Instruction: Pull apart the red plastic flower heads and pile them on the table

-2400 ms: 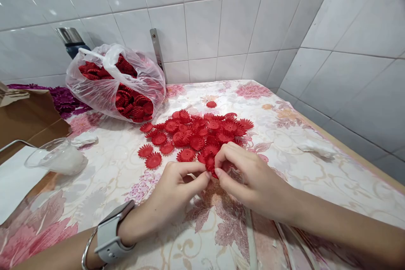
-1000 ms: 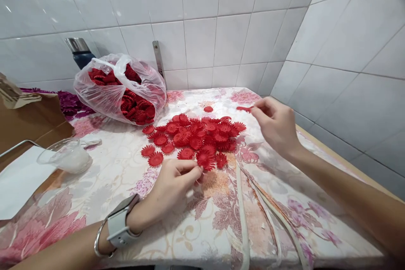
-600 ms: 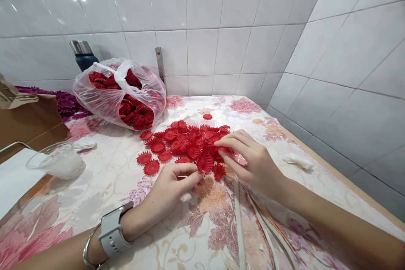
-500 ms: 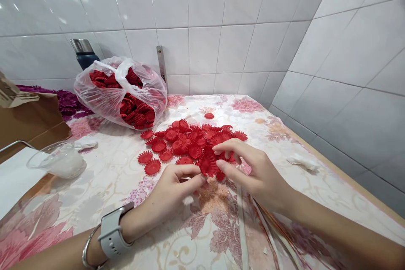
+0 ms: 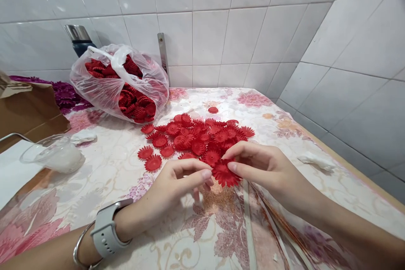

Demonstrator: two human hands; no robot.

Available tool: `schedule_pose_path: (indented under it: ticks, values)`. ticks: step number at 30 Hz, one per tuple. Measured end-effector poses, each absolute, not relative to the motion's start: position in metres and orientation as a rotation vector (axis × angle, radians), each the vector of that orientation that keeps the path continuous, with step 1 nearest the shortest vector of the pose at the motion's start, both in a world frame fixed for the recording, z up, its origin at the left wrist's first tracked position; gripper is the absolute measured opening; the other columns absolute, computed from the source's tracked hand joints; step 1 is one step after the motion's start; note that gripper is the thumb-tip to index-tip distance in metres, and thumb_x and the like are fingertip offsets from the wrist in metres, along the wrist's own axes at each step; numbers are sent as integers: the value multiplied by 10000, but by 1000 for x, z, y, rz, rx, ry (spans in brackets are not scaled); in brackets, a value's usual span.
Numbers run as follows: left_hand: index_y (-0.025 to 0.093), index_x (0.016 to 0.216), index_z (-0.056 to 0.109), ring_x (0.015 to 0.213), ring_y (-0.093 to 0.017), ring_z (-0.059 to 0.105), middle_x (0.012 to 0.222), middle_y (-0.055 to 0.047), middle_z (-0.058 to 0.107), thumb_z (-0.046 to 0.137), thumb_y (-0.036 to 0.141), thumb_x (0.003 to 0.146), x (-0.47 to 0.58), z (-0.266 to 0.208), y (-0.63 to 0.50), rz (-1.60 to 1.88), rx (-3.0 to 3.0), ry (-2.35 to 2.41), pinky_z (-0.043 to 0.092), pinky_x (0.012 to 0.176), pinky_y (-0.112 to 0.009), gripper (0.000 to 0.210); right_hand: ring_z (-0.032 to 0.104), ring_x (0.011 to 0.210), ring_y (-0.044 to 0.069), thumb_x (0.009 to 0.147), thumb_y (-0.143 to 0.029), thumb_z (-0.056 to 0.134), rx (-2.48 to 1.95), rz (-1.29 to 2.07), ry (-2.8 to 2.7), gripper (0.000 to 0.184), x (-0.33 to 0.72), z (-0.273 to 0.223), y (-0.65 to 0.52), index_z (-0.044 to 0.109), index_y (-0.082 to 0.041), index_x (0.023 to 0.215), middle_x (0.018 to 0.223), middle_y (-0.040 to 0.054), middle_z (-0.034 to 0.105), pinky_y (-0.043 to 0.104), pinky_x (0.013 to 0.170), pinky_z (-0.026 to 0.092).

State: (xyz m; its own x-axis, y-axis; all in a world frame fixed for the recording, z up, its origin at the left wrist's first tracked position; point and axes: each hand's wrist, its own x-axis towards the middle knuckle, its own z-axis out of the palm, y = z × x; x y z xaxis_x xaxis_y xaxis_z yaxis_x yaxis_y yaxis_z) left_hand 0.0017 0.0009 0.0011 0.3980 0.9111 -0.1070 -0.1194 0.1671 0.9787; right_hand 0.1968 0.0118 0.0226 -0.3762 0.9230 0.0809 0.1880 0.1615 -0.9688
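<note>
Between the thumb and fingers of my right hand (image 5: 272, 166) is a red artificial flower piece (image 5: 225, 175) with a ring of pointed petals. It is tilted at the near edge of a loose pile of similar red flower pieces (image 5: 198, 147). My left hand (image 5: 175, 183) sits at the flower's left edge, thumb and fingertips brought together. Whatever may be inside that pinch is hidden. A grey watch (image 5: 109, 228) and a silver bangle are on the left wrist. Thin stems or wires (image 5: 278, 228) lie under my right forearm.
Behind the pile to the left rests a clear plastic bag (image 5: 139, 93) of red flower pieces, with a dark blue bottle (image 5: 81, 46) beyond. A plastic cup (image 5: 60, 154) of whitish stuff and a cardboard box (image 5: 31, 109) stand left. Crumpled white tissue (image 5: 316, 161) lies right, near the tiled wall.
The right hand has closed on a red flower piece and drawn it slightly nearer, beside the left fingertips. My view has tilted a little downward.
</note>
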Motion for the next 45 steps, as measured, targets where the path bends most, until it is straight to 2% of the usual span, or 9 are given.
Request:
schedule_pose_path:
  ticks: [9,12,14,16,21,28,35,38,45]
  values:
    - [192,750,721,477,-40,507,620,36,631,686,244,763,4,-1,1,880,1121,851,431,452,-128,64,518,679,129,816,-233,551,-1075,1268,-1773,60,198,21,12,607,-211,817,749,-9,590,249,598,406]
    - [172,722,700,477,-43,503,615,37,610,664,230,774,4,1,0,881,1170,899,426,450,-133,86,492,650,127,812,-195,542,-1102,1070,-1824,36,195,17,10,552,-215,841,745,-14,556,255,581,399]
    - [163,705,681,471,-46,504,588,42,584,647,211,781,5,2,-1,884,1232,942,422,454,-139,96,471,634,122,787,-143,546,-1076,857,-1876,80,192,13,7,505,-211,782,740,-16,529,256,573,380]
    - [161,702,664,472,-56,516,571,43,576,630,204,791,5,3,-3,879,1292,968,426,465,-152,106,469,626,121,783,-136,545,-1020,790,-1942,118,189,10,4,482,-203,709,719,-11,523,258,568,366]
    - [168,705,647,478,-83,540,576,33,594,621,234,795,5,4,-4,878,1365,994,435,465,-181,114,501,621,139,816,-271,553,-1047,1079,-1917,144,185,9,2,548,-192,695,681,10,568,261,553,373]
    - [177,729,659,536,-110,569,628,8,646,617,257,793,4,5,-5,862,1499,1089,452,500,-197,111,513,602,117,826,-368,576,-970,1639,-1619,237,187,12,6,574,-172,692,648,-7,553,230,544,386]
    - [184,723,665,571,-126,582,638,2,651,616,266,789,3,3,-5,871,1564,1127,456,514,-205,116,479,605,114,719,-407,685,-1037,1691,-1536,262,186,13,7,603,-161,690,662,-4,557,237,554,360]
    - [183,703,662,544,-116,572,642,10,644,620,241,772,4,4,-4,895,1548,1159,449,500,-202,100,466,575,106,698,-369,707,-1039,1691,-1522,230,187,14,9,599,-167,679,637,-15,545,230,530,350]
    - [169,658,658,547,-105,539,618,20,617,621,162,723,4,6,-3,969,1533,1219,414,497,-194,75,452,571,103,742,-257,644,-1013,1667,-1544,133,192,12,12,579,-177,659,644,-11,540,229,507,335]
